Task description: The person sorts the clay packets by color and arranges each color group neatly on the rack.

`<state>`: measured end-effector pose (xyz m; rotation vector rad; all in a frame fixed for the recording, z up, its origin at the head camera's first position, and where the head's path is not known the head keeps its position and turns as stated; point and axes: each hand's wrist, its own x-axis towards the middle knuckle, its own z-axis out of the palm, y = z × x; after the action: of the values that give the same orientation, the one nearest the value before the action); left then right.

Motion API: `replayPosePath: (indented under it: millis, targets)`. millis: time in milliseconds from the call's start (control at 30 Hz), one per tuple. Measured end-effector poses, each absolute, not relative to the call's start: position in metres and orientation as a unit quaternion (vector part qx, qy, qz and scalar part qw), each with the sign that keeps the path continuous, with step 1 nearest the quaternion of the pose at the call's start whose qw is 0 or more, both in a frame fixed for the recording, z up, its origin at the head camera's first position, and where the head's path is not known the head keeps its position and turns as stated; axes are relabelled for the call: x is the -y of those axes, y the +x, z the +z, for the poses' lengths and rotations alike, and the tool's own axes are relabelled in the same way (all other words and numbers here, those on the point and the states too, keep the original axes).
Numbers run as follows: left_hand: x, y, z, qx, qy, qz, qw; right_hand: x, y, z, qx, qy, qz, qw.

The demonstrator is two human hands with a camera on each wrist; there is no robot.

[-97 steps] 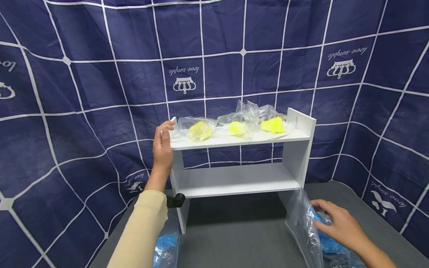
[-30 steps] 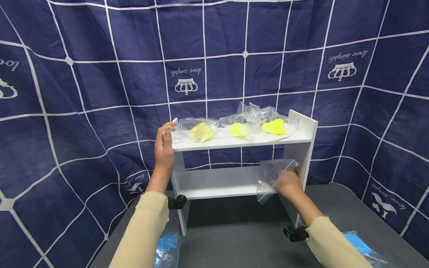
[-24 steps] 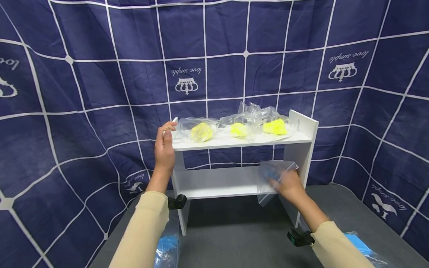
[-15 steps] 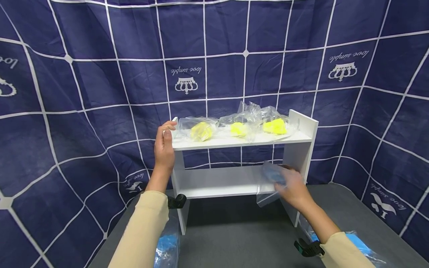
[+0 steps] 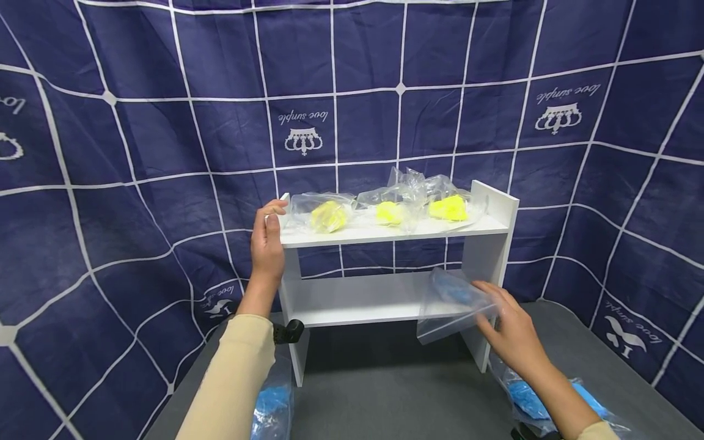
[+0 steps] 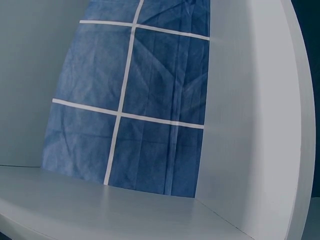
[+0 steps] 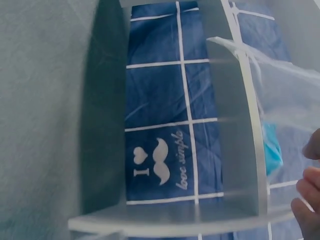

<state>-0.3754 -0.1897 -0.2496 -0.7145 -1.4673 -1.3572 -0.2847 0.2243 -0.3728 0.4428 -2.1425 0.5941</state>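
A white shelf rack (image 5: 385,239) stands ahead of me. My left hand (image 5: 267,244) holds the top of its left side panel, fingers round the edge. At the right end of the lower board lies a clear plastic bag (image 5: 440,318) with a blue piece (image 5: 456,290) inside, its loose end hanging over the front. My right hand (image 5: 511,330) is just right of the bag, fingers parted; whether it still touches the film is unclear. In the right wrist view, fingertips (image 7: 311,187) show beside the bag's film (image 7: 290,95) and a blue piece (image 7: 271,150).
Three bags with yellow lumps (image 5: 329,216) lie along the top board. More bagged blue pieces (image 5: 530,397) lie on the grey surface at the right, and another bag (image 5: 272,403) at the left. A navy gridded curtain (image 5: 220,122) hangs behind.
My right hand carried the blue bag from the right floor onto the lower board, then loosened its fingers and drew back toward the right. The left hand stays on the side panel.
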Motion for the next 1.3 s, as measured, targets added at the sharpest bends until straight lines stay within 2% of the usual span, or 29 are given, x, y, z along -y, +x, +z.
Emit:
replayPosePath:
  millis: [133, 233, 467, 800, 1033, 1133, 1300]
  targets:
    - [0.189, -0.374, -0.249, 0.601, -0.292, -0.561, 0.488, -0.237, -0.274, -0.378, 0.842, 0.179, 0.241, 0.448]
    - [0.188, -0.373, -0.249, 0.6, -0.289, -0.563, 0.489, -0.249, -0.268, -0.383, 0.85, 0.176, 0.232, 0.439]
    - [0.187, -0.372, -0.25, 0.603, -0.288, -0.564, 0.485, -0.29, -0.255, -0.407, 0.917, 0.141, 0.217, 0.305]
    - [0.189, -0.376, -0.251, 0.598, -0.294, -0.568, 0.484, -0.34, -0.245, -0.452, 0.943, 0.168, 0.19, 0.213]
    - [0.185, -0.364, -0.246, 0.606, -0.287, -0.565, 0.481, -0.352, -0.25, -0.487, 0.895, 0.286, 0.192, 0.282]
    - [0.185, -0.364, -0.246, 0.608, -0.287, -0.563, 0.481, -0.354, -0.251, -0.497, 0.89, 0.296, 0.228, 0.26]
    - [0.187, -0.369, -0.249, 0.606, -0.286, -0.565, 0.481, -0.359, -0.254, -0.504, 0.901, 0.287, 0.187, 0.266]
